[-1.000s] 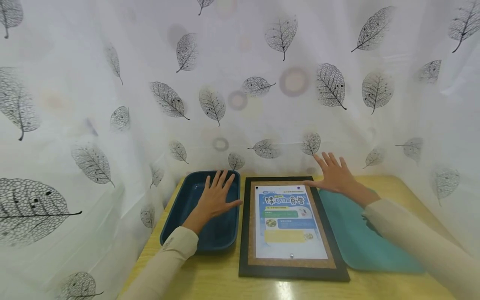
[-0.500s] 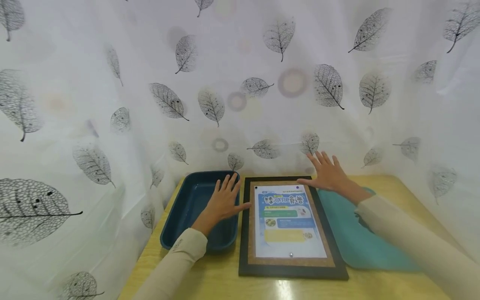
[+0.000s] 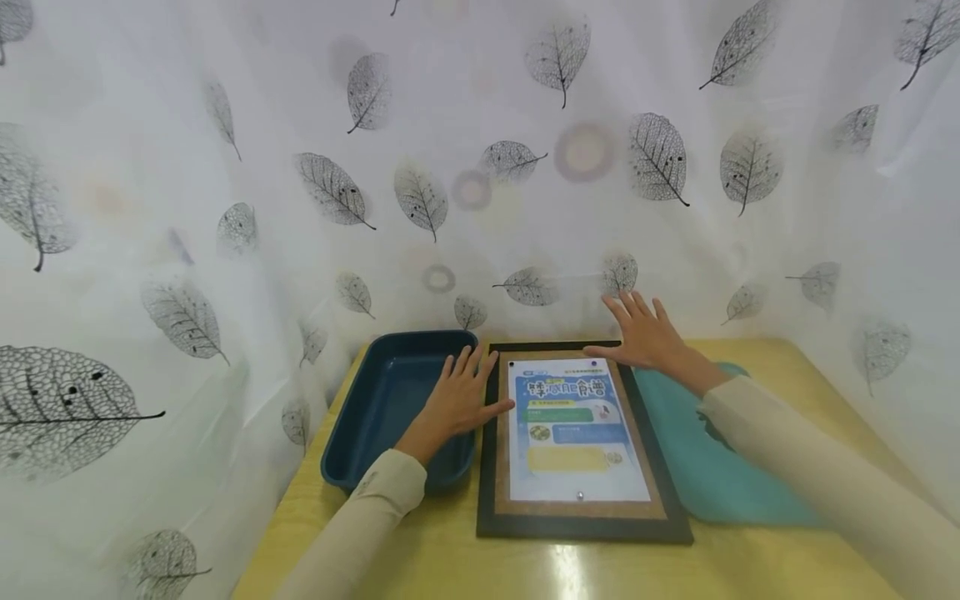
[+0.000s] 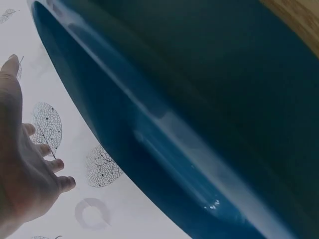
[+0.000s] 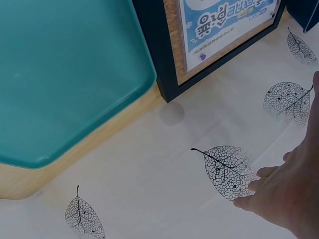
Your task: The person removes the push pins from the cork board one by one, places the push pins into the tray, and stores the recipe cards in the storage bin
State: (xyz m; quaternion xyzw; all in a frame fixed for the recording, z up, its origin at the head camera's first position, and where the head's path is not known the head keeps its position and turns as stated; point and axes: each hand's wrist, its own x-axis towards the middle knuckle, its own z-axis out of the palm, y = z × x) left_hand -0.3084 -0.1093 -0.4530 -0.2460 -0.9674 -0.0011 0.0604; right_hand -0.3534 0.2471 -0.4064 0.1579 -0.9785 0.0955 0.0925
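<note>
My left hand (image 3: 457, 398), its fingers spread, is held over the right side of a dark blue tray (image 3: 367, 417) and reaches toward the board beside it. A black-framed cork board (image 3: 585, 533) lies flat in the middle, with a printed poster (image 3: 581, 487) fixed to it by pushpins. My right hand (image 3: 647, 337), also spread and holding nothing, hovers by the board's far right corner. Under the right forearm is a teal tray (image 3: 705, 467), partly hidden. In the left wrist view the blue tray's wall (image 4: 164, 119) fills much of the picture, the hand apart from it.
Everything lies on a light wooden table (image 3: 420, 558). A white curtain (image 3: 465, 100) printed with leaves hangs close behind the table and along both sides.
My left hand has moved right, from over the blue tray toward the board's left edge. The right hand has shifted slightly left. The trays and board keep their places.
</note>
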